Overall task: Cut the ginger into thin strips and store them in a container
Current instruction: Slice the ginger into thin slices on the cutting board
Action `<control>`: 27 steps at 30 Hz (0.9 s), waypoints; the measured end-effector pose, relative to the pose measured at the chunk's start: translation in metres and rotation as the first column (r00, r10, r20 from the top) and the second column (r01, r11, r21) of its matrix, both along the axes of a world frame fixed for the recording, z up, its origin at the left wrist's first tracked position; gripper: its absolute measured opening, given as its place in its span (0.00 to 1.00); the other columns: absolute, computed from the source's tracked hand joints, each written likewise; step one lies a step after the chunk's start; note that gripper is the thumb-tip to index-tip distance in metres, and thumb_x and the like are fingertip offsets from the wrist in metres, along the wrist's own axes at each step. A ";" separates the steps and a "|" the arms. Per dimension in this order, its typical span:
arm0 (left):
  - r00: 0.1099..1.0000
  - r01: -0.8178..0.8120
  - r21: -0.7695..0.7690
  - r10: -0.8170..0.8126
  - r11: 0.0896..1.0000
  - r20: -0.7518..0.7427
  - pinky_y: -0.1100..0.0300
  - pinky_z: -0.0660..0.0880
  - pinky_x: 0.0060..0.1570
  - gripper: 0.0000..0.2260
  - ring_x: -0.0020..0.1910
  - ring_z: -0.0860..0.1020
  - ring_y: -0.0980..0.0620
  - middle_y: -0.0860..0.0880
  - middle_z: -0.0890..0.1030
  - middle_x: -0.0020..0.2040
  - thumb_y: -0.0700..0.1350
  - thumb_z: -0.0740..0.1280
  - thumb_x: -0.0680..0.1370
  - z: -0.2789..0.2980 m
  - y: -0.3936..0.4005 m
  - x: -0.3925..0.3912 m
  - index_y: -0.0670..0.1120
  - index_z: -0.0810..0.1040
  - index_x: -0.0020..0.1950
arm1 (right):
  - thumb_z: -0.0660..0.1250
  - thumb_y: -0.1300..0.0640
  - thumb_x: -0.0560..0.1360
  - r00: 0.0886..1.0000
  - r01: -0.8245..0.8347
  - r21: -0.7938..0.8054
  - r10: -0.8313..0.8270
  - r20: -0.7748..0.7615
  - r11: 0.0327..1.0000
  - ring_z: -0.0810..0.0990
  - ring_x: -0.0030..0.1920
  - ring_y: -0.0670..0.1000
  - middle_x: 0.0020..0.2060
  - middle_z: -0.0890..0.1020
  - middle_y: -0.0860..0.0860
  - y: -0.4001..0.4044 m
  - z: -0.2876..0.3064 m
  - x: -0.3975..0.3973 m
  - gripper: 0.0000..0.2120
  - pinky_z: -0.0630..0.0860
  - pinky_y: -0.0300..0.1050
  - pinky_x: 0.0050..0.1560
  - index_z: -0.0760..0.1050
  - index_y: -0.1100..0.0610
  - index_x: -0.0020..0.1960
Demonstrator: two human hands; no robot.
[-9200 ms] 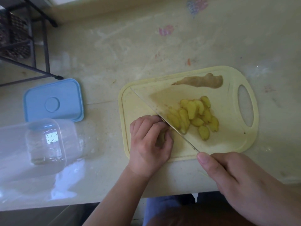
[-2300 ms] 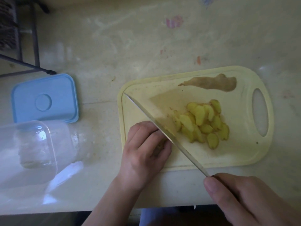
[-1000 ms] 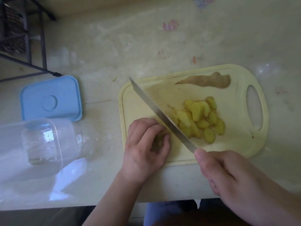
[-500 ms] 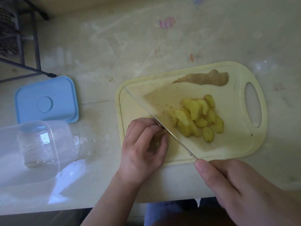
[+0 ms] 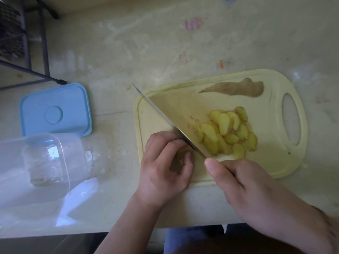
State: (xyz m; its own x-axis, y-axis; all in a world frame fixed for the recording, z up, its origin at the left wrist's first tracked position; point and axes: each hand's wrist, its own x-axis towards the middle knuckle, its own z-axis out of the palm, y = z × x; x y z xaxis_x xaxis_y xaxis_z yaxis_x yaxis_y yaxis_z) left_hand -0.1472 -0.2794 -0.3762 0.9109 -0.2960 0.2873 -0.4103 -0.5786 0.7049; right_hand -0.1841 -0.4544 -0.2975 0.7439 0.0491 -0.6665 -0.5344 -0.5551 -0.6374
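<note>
A pale yellow cutting board (image 5: 271, 162) lies on the counter. On it sits a pile of yellow ginger slices (image 5: 227, 133) and, near the far edge, a brown strip of ginger peel (image 5: 236, 88). My left hand (image 5: 165, 167) curls over a small ginger piece (image 5: 180, 158) at the board's near left, mostly hiding it. My right hand (image 5: 244, 191) grips the handle of a knife (image 5: 165, 120), index finger along the spine. The blade runs diagonally, right against my left fingers. A clear plastic container (image 5: 42, 162) lies on its side to the left.
A blue lid (image 5: 55, 110) lies flat on the counter behind the clear container. A black metal rack (image 5: 27, 43) stands at the far left. The counter's near edge runs just below my wrists.
The knife has risen and slid away from me, its tip now past the board's far left corner. My right hand has moved forward onto the board. My left hand stays on the ginger.
</note>
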 end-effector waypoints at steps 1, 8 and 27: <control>1.000 -0.005 0.002 0.005 1.000 -0.002 0.50 0.78 0.45 0.04 0.46 0.81 0.42 0.41 0.82 0.47 0.33 0.74 0.70 0.000 0.000 0.000 0.35 0.83 0.44 | 0.42 0.20 0.67 1.000 0.008 0.001 -0.008 -0.006 1.000 0.72 0.25 0.46 0.22 0.73 0.47 -0.002 0.002 -0.003 0.32 0.68 0.42 0.32 0.73 0.43 0.37; 0.999 -0.039 0.022 0.038 0.999 0.038 0.60 0.75 0.51 0.04 0.48 0.78 0.48 0.43 0.82 0.46 0.33 0.74 0.70 -0.001 -0.001 -0.001 0.35 0.82 0.43 | 0.41 0.14 0.61 0.998 -0.010 -0.078 0.006 -0.059 0.997 0.76 0.30 0.47 0.26 0.75 0.48 -0.007 0.019 -0.020 0.42 0.72 0.46 0.34 0.71 0.49 0.39; 1.000 0.005 -0.009 -0.005 1.000 0.013 0.56 0.77 0.49 0.03 0.48 0.80 0.45 0.43 0.83 0.47 0.32 0.74 0.71 0.001 0.000 0.002 0.35 0.83 0.44 | 0.38 0.14 0.59 0.992 -0.027 -0.055 0.020 -0.126 0.998 0.74 0.28 0.47 0.25 0.74 0.48 -0.002 0.012 -0.007 0.41 0.71 0.42 0.37 0.72 0.44 0.40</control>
